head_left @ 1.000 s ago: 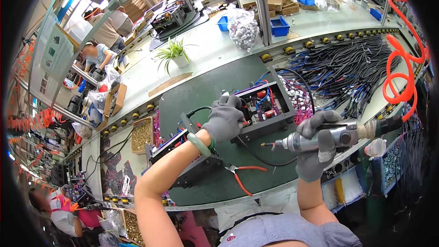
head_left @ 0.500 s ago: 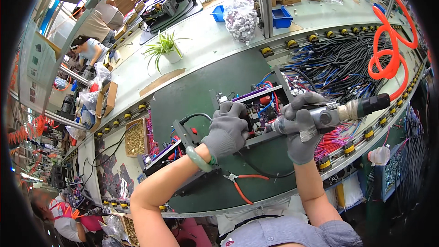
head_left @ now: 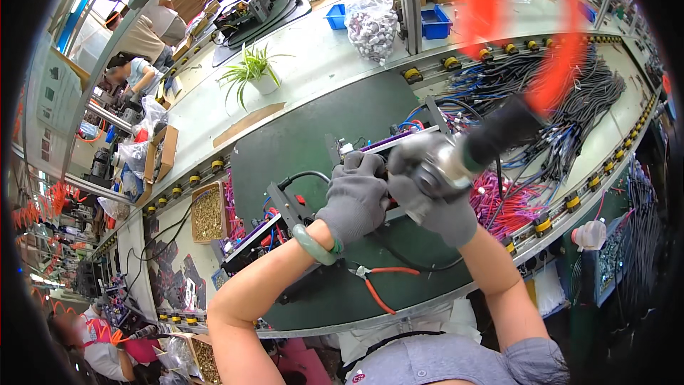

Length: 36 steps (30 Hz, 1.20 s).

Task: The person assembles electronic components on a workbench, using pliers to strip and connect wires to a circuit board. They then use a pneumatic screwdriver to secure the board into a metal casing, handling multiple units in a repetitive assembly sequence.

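My left hand (head_left: 356, 196), in a grey glove with a green bangle on the wrist, rests on a black electronics chassis (head_left: 285, 224) lying on the green conveyor mat (head_left: 299, 142). My right hand (head_left: 434, 203), also gloved, grips a metal power screwdriver (head_left: 463, 153) held upright over the chassis, its black upper end blurred. The tool's tip is hidden behind my hands. An orange coiled hose (head_left: 548, 50) runs up from the tool, blurred.
Red-handled pliers (head_left: 374, 281) lie on the mat near my left forearm. A box of brass screws (head_left: 208, 212) sits left, pink wires (head_left: 506, 203) and black cable bundles (head_left: 570, 93) right. A potted plant (head_left: 255, 71), a bag of parts (head_left: 370, 25) and other workers are beyond.
My right hand has swung the screwdriver from lying sideways to upright over the chassis and brought it beside my left hand. The view has shifted closer.
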{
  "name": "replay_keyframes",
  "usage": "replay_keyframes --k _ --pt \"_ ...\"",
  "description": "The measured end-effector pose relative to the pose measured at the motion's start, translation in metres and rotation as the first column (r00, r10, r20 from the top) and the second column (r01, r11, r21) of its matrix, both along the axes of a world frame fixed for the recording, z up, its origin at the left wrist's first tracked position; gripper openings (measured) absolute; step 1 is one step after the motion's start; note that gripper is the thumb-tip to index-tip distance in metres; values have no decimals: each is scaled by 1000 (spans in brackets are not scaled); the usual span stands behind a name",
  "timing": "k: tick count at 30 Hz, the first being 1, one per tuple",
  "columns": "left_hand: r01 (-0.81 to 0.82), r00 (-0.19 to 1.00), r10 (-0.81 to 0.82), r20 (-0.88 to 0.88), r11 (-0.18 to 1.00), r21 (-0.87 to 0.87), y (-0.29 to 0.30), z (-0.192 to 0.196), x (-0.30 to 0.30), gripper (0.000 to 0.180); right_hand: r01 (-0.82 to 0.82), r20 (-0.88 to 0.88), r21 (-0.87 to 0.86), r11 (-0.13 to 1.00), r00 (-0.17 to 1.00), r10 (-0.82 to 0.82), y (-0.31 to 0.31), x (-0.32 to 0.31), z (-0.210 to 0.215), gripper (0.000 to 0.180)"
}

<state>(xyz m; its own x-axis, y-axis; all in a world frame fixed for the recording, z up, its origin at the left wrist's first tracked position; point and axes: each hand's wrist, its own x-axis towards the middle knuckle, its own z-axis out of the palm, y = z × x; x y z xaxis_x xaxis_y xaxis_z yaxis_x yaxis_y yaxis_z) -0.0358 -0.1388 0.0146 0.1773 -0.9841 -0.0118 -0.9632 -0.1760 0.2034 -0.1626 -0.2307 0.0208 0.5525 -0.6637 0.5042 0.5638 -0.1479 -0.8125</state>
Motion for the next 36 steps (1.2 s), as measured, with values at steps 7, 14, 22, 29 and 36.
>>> replay_keyframes --k 7,14,22,29,36 --pt "-149 980 168 -106 975 166 -2 -8 10 62 -132 -140 -14 991 982 129 5 24 14 40" --pt "19 998 -14 55 995 -93 8 -7 9 28 -498 -141 134 857 846 514 -12 -9 31 51" --pt "27 999 -24 40 997 -66 11 -3 12 17 -440 -550 -806 395 804 -227 -59 -14 6 44" --pt "-104 991 65 -117 928 -358 20 -26 2 37 -157 -295 -948 278 767 -571 -62 -3 -39 25" --pt "-199 973 224 47 931 -306 18 -13 -10 50 -314 -281 -948 50 755 -593 -58 6 -24 30"
